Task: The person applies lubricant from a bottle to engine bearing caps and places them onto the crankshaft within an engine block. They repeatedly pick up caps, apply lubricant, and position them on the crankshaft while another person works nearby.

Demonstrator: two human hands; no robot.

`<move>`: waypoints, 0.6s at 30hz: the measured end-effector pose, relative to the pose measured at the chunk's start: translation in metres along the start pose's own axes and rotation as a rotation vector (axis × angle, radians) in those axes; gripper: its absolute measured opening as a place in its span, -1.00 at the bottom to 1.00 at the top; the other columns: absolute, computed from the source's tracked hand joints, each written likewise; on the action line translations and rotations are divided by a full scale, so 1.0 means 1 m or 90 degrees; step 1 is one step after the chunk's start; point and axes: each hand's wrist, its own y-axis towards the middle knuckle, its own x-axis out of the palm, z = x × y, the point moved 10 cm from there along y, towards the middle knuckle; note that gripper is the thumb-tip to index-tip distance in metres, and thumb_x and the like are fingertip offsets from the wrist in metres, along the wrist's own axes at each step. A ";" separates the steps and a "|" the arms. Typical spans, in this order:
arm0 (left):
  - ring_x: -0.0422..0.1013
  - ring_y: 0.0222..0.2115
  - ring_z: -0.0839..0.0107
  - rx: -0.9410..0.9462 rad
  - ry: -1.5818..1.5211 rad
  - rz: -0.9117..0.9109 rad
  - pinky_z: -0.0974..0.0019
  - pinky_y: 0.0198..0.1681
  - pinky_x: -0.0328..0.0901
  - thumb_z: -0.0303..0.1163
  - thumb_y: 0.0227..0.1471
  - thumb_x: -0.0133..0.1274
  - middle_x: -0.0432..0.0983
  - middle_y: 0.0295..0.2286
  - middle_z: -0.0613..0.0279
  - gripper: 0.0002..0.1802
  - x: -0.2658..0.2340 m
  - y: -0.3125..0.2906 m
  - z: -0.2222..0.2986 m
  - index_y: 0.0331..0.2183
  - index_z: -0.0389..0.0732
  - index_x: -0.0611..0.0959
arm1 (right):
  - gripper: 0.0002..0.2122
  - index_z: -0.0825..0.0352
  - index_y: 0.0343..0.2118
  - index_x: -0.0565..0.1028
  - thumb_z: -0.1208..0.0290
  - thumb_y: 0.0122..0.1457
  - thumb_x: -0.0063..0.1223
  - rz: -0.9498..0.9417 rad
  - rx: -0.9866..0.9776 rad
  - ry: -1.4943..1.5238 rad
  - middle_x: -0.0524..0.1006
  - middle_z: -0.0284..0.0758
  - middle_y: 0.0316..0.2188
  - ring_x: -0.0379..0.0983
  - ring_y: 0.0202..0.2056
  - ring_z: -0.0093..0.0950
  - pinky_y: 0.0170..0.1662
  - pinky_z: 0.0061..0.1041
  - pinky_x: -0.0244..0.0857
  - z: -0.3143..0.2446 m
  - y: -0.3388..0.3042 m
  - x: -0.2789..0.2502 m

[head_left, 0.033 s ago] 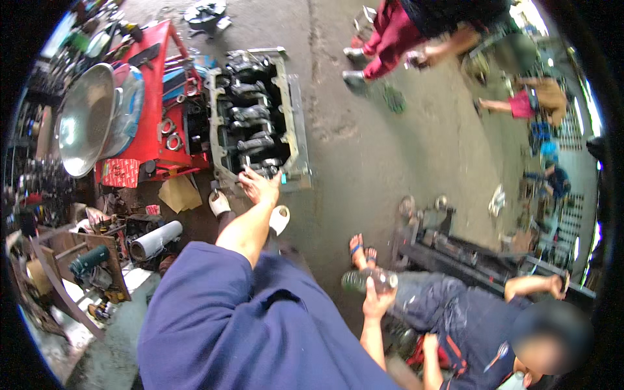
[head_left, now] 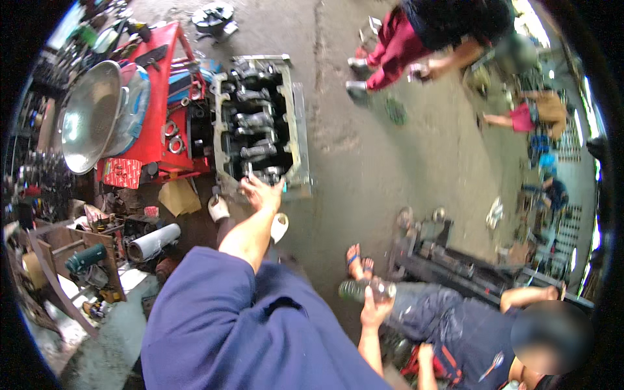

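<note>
My left hand reaches forward to the near end of an engine block. Its fingers are spread, touching or just above the block's edge. A crankshaft lies in the open block, its journals and webs running away from me. On my right, my right hand is closed round a clear, greenish plastic bottle, which lies nearly level in the grip. Part of the bottle is hidden behind the fingers.
Left of the block stands a red tool cart with metal rings and a large metal bowl. A co-worker sits close on my right, beside a black metal frame. Another person in red trousers stands beyond.
The whole view has shifted slightly. My left hand stays at the near end of the block, and my right hand keeps hold of the bottle.
</note>
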 end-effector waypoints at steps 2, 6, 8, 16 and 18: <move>0.10 0.17 -0.09 -0.047 -0.072 -0.023 0.01 0.23 0.16 0.23 -0.35 0.39 0.01 0.14 -0.02 0.23 0.010 -0.002 -0.010 0.22 -0.22 0.25 | -0.59 0.38 -0.02 0.39 0.52 0.08 0.28 -0.014 0.011 0.020 0.53 -0.23 -0.09 0.48 -0.05 -0.42 0.10 -0.35 0.33 -0.003 0.003 0.001; 0.24 0.08 -0.08 -0.011 -0.149 -0.008 -0.04 0.08 0.29 0.19 -0.34 0.39 0.06 0.08 0.00 0.10 0.007 -0.001 -0.014 0.12 -0.16 0.27 | -0.51 0.37 -0.01 0.33 0.57 0.00 0.33 -0.033 0.001 -0.012 0.50 -0.26 -0.11 0.46 -0.08 -0.44 0.06 -0.39 0.34 -0.006 0.015 0.001; 0.25 0.07 -0.08 0.009 -0.155 0.010 -0.04 0.06 0.31 0.19 -0.34 0.39 0.06 0.09 0.00 0.12 0.005 0.004 -0.007 0.14 -0.16 0.24 | -0.52 0.38 -0.02 0.33 0.56 0.01 0.32 -0.041 0.003 0.024 0.51 -0.23 -0.09 0.47 -0.06 -0.41 0.07 -0.38 0.34 -0.002 0.022 0.007; 0.17 0.14 -0.07 -0.103 -0.130 0.017 -0.01 0.17 0.21 0.04 -0.37 0.40 0.08 0.12 -0.06 0.00 0.008 0.018 -0.001 0.06 -0.20 0.34 | -0.54 0.31 0.06 0.40 0.31 0.13 0.29 -0.094 -0.038 -0.120 0.55 -0.24 -0.10 0.40 -0.02 -0.23 0.21 -0.17 0.13 -0.010 0.019 0.016; 0.13 0.16 -0.08 -0.103 -0.055 -0.046 -0.01 0.18 0.20 0.01 -0.40 0.40 0.05 0.14 -0.08 0.01 0.016 0.019 -0.001 0.07 -0.20 0.33 | -0.70 0.29 -0.12 0.53 0.38 0.09 0.30 -0.061 0.007 -0.111 0.55 -0.23 -0.12 0.41 -0.04 -0.20 0.16 -0.20 0.20 -0.002 0.018 0.011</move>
